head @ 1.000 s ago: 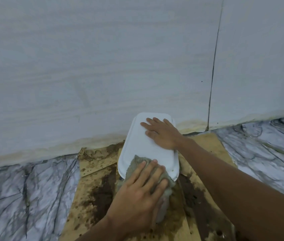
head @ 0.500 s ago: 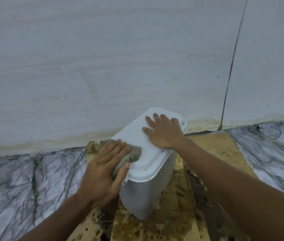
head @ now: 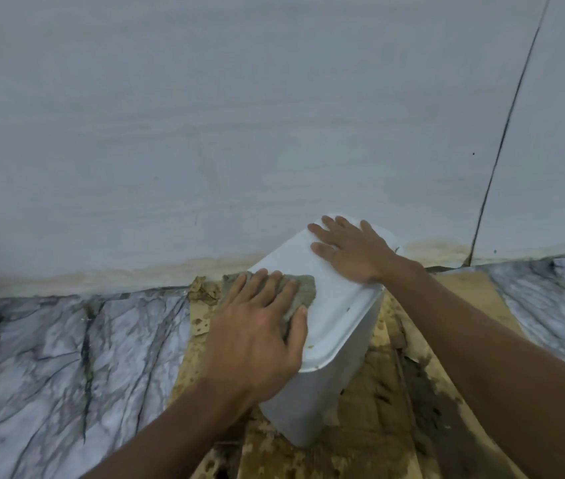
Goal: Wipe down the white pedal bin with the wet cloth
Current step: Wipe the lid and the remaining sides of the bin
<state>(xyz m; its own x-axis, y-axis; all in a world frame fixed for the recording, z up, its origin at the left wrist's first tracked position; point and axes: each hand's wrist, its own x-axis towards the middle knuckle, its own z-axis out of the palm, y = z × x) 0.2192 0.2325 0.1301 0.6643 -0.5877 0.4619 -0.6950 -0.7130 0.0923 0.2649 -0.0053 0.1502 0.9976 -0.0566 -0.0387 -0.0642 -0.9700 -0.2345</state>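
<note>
Now, going from big to small: the wall (head: 205, 115) stands just beyond both hands, with a yellowed stain along its foot. The marble-patterned floor (head: 67, 357) spreads out to the left of the left hand and to the right of the right arm. A stained, blotchy board (head: 371, 426) lies under both forearms, and the bin (head: 326, 392) stands on it, close to the wall, directly beneath the two hands. Its lid (head: 336, 305) is shut.

The right hand (head: 353, 252) lies flat and open on the far end of the lid, fingers spread, steadying it and gripping nothing. The left hand (head: 260, 326) is pressed flat, fingers extended, on the cloth (head: 303, 288), which is crumpled at the lid's left edge under the fingertips.

As for progress, the lid looks mostly white, though a few small specks show near its near rim. The bin's side nearest the left wrist looks clean, but its other sides are out of sight, so most likely the body remains to be done.
</note>
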